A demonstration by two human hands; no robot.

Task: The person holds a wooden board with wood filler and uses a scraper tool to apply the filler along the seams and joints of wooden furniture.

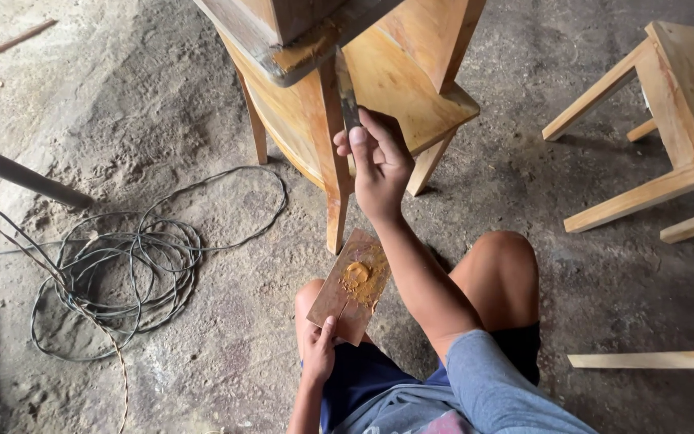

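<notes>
Right hand raised far of knees, fingers clamped around putty knife. Blade long axis runs up and far from fist, tip touching wooden stool near leg joint. Left hand lower and nearer, fingers gripping near end of small board carrying orange-yellow wood filler. Filler lies just near of right wrist. Coiled cable on floor at left.

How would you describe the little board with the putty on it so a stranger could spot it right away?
Start at the wooden stool at top centre and follow its front leg down. Just below, the left hand holds a small flat brown board over the knee. Unlike the pale furniture, it carries a yellow-orange paste dab.
</notes>
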